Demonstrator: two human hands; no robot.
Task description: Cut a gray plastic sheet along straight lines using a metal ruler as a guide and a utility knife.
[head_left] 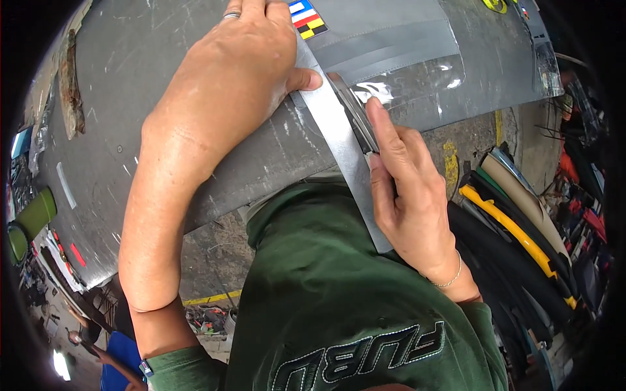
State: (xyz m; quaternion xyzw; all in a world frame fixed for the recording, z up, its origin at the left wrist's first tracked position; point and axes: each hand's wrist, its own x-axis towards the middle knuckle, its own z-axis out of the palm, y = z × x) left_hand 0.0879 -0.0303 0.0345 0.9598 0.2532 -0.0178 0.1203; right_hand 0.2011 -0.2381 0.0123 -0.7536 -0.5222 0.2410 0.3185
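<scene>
A long metal ruler (336,133) lies slantwise over the table edge, its near end over my shirt. My left hand (228,78) presses flat on its far part, thumb stretched across the metal; the fingertips run out at the top of the picture. Right of the ruler, my right hand (411,182) pinches the near end of a slim, shiny, dark-and-silver strip (355,114) between thumb and fingers. I cannot make out its exact kind. Beside it lies a grey sheet (404,45) with a stitched clear plastic panel (420,94) and a colourful flag patch (309,19).
The dark, scratched table (261,159) curves across the view. Rolls of material, one yellow (508,225), lean at the right. A green roll (32,218) is at the far left, and a bark-like brown strip (70,85) lies on the table.
</scene>
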